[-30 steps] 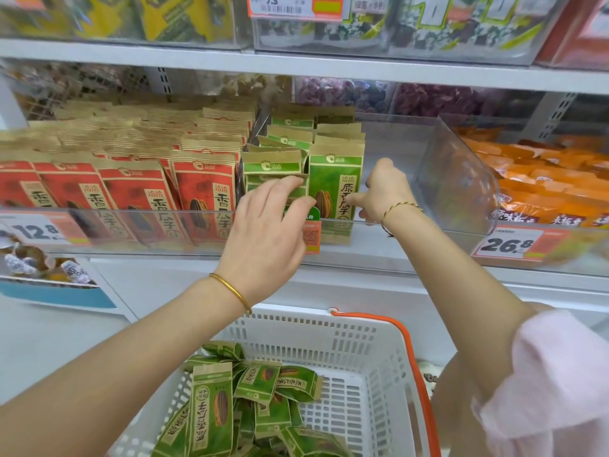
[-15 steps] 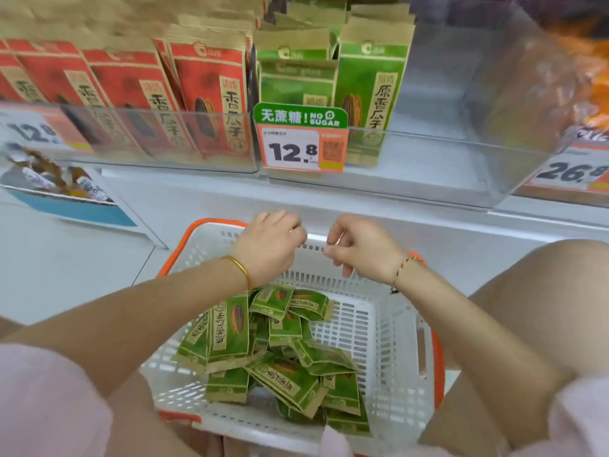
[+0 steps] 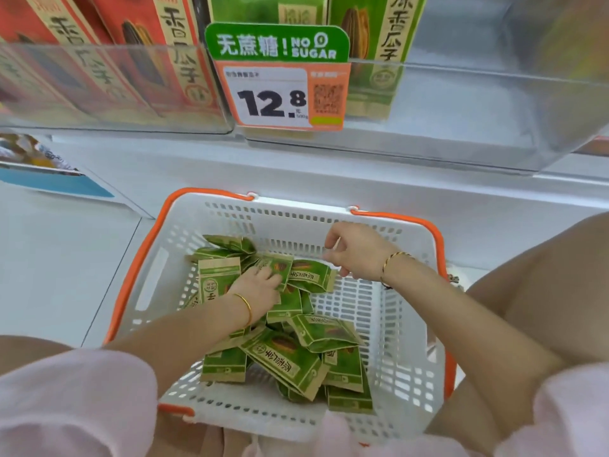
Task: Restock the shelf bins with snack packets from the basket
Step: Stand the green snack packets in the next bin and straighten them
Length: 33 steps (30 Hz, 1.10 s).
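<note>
— Below the shelf front, item one: white basket [image 3: 405,324], orange handles, close before the person. Contents?
— Green snack packets [image 3: 286,357], one loose heap, tumbled at all angles, mostly over the left and middle of the basket floor.
— Left hand [image 3: 260,285]?
— Down on the far end of the heap, fingers spread over the face of one packet. Grip or mere touch: cannot tell. Gold bangle [image 3: 245,308] at the wrist.
— Right hand [image 3: 356,252]?
— Over the far side of the basket, just beside the same cluster of packets. Fingers loosely curled, nothing held. Braided bracelet [image 3: 393,260] at the wrist.
— Shelf above?
— Clear bin [image 3: 478,103], with shelved green packets [image 3: 372,44] upright at its left end. Price tag [image 3: 280,94] on the bin front, marked "12.8" under a green "NO SUGAR" header. Red packets [image 3: 131,44] upright in the neighbouring bin to the left.
</note>
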Each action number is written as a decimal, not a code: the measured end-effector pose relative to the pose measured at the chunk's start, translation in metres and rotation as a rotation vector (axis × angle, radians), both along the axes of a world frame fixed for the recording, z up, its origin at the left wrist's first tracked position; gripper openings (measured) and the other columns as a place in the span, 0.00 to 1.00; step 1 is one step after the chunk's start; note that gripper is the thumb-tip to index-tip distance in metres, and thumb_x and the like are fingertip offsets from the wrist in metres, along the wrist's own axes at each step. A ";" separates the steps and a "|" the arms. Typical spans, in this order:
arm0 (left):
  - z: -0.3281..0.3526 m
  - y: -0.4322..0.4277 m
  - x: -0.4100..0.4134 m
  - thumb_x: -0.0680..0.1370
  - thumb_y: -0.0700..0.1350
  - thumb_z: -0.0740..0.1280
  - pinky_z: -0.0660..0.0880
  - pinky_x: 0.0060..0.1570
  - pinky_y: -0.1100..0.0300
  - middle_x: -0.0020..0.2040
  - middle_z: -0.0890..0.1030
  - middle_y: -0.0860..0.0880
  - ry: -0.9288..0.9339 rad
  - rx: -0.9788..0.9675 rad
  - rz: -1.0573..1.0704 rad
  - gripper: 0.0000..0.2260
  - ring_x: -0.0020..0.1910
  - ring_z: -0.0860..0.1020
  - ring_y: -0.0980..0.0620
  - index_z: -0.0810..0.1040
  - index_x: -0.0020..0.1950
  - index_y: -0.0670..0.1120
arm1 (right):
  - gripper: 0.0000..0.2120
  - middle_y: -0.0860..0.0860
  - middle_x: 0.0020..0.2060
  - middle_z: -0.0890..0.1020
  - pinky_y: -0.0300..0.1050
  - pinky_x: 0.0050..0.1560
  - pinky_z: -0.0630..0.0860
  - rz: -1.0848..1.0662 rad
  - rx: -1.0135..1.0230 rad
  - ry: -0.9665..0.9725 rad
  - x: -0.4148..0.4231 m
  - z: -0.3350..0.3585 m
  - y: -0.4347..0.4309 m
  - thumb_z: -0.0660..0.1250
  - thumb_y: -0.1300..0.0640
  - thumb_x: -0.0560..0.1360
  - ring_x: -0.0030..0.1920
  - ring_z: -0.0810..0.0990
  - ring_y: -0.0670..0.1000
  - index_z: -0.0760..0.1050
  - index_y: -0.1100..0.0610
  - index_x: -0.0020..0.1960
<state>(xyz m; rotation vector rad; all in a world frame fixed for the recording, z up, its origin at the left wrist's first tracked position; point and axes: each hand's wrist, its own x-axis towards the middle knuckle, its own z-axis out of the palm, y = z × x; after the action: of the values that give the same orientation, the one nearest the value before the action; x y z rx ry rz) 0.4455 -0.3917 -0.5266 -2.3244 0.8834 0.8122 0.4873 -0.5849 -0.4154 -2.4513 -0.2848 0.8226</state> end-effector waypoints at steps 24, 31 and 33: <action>0.263 -0.045 0.033 0.77 0.38 0.65 0.76 0.39 0.66 0.43 0.81 0.45 0.124 -1.779 0.595 0.08 0.38 0.79 0.55 0.83 0.42 0.39 | 0.36 0.55 0.33 0.81 0.38 0.27 0.77 -0.275 1.221 0.550 -0.018 0.088 -0.055 0.83 0.47 0.54 0.28 0.80 0.48 0.73 0.66 0.51; 0.292 -0.049 0.047 0.76 0.45 0.60 0.66 0.58 0.60 0.53 0.77 0.48 -0.755 -1.579 0.235 0.11 0.56 0.74 0.52 0.81 0.44 0.45 | 0.11 0.53 0.35 0.83 0.40 0.33 0.78 -0.644 1.336 0.075 0.004 0.176 -0.068 0.62 0.55 0.74 0.32 0.81 0.49 0.77 0.61 0.49; 0.291 -0.044 0.055 0.75 0.45 0.61 0.63 0.58 0.57 0.58 0.77 0.48 -0.925 -1.364 0.166 0.10 0.61 0.71 0.46 0.81 0.46 0.46 | 0.06 0.54 0.39 0.81 0.46 0.42 0.79 -0.722 1.369 -0.182 0.020 0.189 -0.059 0.61 0.59 0.77 0.37 0.80 0.51 0.74 0.59 0.50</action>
<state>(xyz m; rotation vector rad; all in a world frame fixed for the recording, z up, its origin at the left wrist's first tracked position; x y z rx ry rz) 0.5005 -0.4358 -0.2359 -3.2872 0.8625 -1.2211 0.5073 -0.6443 -0.2264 -1.1427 0.0225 -0.0209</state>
